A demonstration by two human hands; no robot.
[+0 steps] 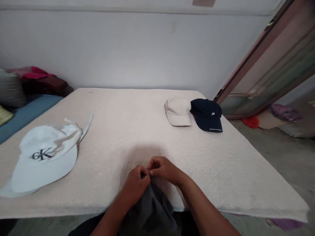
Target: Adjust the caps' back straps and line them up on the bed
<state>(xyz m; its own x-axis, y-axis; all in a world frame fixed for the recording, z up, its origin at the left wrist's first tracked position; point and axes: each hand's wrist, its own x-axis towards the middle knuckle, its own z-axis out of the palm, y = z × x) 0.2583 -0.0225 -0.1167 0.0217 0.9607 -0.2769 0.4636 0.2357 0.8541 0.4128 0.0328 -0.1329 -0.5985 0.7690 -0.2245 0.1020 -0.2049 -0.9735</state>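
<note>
At the table's front edge I have a soft dark grey cap [152, 206], crumpled and seen only in part. Its upper edge is pinched by my left hand [137, 183], thumb and fingers closed. My right hand [164, 170] meets the left one at the same spot, its thumb and forefinger pressed together on the cap's edge; the exact bit between the fingertips is too small to make out. To the left lies a white cap [46, 157] with black letters, its strap [86, 129] sticking out loose. Farther back on the right, a beige cap [178, 111] touches a navy cap [206, 114].
A cream textured cloth covers the table [123, 114], which stands against a pale wall [128, 49]. Cushions and a blue-covered seat [36, 105] are at the far left. On the right are a pinkish door frame [256, 46] and a red item [251, 122] on the floor.
</note>
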